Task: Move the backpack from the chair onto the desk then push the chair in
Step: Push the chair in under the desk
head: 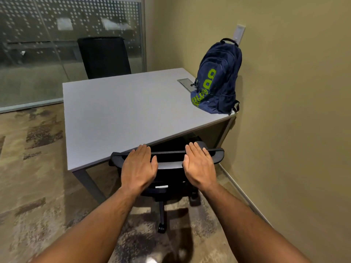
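Observation:
A navy backpack [216,80] with green lettering stands upright on the far right corner of the grey desk [121,114], leaning against the wall. The black office chair [169,164] sits at the desk's near edge, its seat tucked under the top and its backrest almost touching the edge. My left hand [139,165] and my right hand [198,165] lie flat on the top of the backrest, fingers straight and together, palms on the rim. Neither hand wraps around anything.
A second black chair [104,57] stands at the desk's far side by a frosted glass partition [47,44]. A beige wall [294,111] runs close on the right. A metal cable hatch [186,84] is set in the desk beside the backpack. Patterned carpet [34,168] covers the floor.

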The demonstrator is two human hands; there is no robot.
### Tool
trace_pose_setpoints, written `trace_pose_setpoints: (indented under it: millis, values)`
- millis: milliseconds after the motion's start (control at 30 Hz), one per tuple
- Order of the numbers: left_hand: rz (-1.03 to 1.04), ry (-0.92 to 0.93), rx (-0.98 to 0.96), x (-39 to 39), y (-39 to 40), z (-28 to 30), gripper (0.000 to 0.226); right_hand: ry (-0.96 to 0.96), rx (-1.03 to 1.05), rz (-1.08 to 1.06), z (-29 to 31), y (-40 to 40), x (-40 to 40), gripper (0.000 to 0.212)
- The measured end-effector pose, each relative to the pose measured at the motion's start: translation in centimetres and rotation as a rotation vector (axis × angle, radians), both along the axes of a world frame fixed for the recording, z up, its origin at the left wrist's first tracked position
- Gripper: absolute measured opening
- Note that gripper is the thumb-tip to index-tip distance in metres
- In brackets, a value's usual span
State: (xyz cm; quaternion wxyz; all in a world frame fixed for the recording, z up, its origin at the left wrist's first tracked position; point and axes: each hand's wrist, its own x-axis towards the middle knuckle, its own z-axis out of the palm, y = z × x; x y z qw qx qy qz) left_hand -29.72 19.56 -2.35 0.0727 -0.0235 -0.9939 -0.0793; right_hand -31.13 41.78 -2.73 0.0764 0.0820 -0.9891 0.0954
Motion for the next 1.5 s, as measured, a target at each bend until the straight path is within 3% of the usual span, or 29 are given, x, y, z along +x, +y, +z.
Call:
trace_pose_setpoints:
  millis: [367, 1000, 1300, 1500]
  values:
    - [0.090, -0.037, -0.006, -9.0, 2.4, 0.0, 0.072, -0.048, 0.075, 0.097, 0.6, 2.0, -11.4, 0.063]
    - [0.256, -0.056, 0.007, -17.1, 9.2, 0.5, 0.072, -0.052, 0.127, 0.282, 0.7, 7.5, -24.5, 0.065]
    - [0.344, -0.038, 0.037, -18.6, 11.1, 0.6, 0.058, -0.040, 0.091, 0.367, 0.5, 8.8, -26.8, 0.060]
    - [0.328, -0.095, 0.070, -18.4, 11.0, 1.3, 0.061, -0.089, 0.065, 0.472, 1.1, 9.4, -27.0, 0.062]
